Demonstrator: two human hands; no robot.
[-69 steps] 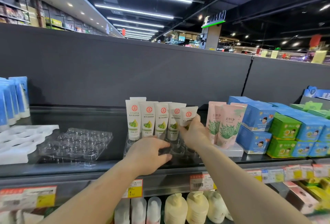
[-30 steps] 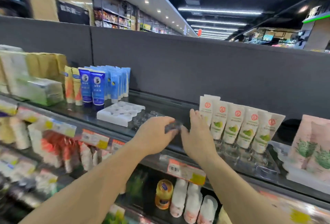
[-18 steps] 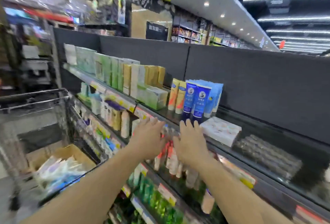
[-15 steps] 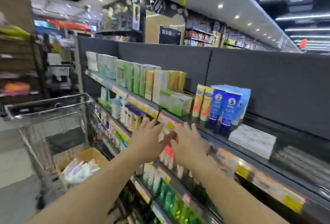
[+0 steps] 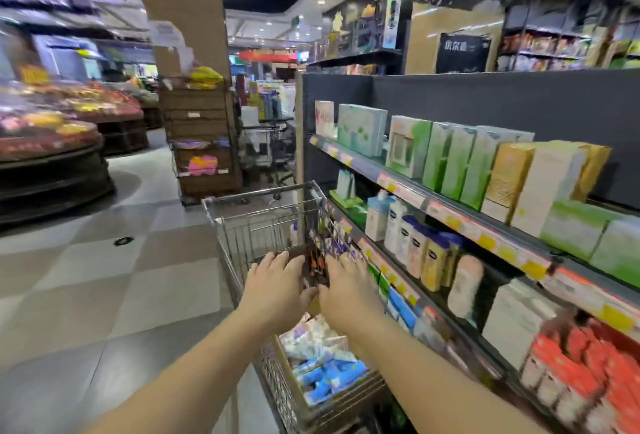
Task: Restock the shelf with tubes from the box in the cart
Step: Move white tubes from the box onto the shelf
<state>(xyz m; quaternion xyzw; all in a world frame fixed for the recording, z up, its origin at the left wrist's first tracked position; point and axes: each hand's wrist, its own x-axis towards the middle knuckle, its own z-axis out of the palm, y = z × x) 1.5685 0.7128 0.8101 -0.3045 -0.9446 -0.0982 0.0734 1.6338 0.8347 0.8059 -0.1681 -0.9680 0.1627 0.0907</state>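
So both hands are out over the cart (image 5: 263, 222), which sits right up against the shelf (image 5: 460, 222) with its long side along the lower rows. Left hand (image 5: 275, 290) and right hand (image 5: 348, 295) are side by side above the cart, backs up, fingers stretched forward and a bit spread, thumbs nearly meeting in the middle. Neither one is holding anything as far as I can see, they're just open and flat-ish, though the frame is blurry so the fingertips are mushy. The box (image 5: 294, 374) is down in the near end of the cart, under and just behind the hands, a brown cardboard one with its top open. Tubes (image 5: 322, 357) are piled loose in it, white ones toward the far side of the box and blue ones toward the near side, all lying every which way. Far end of the cart looks bare apart from its wire walls. On the shelf beside the cart, the top row has green and yellow cartons (image 5: 485, 163), and the row below it has lotion bottles (image 5: 412, 243) standing just past the cart's far corner. Price tags (image 5: 464, 222) run along the shelf edges. Beyond the cart, down the aisle, a big square pillar (image 5: 183, 11) stands next to some wooden crates (image 5: 197, 135).
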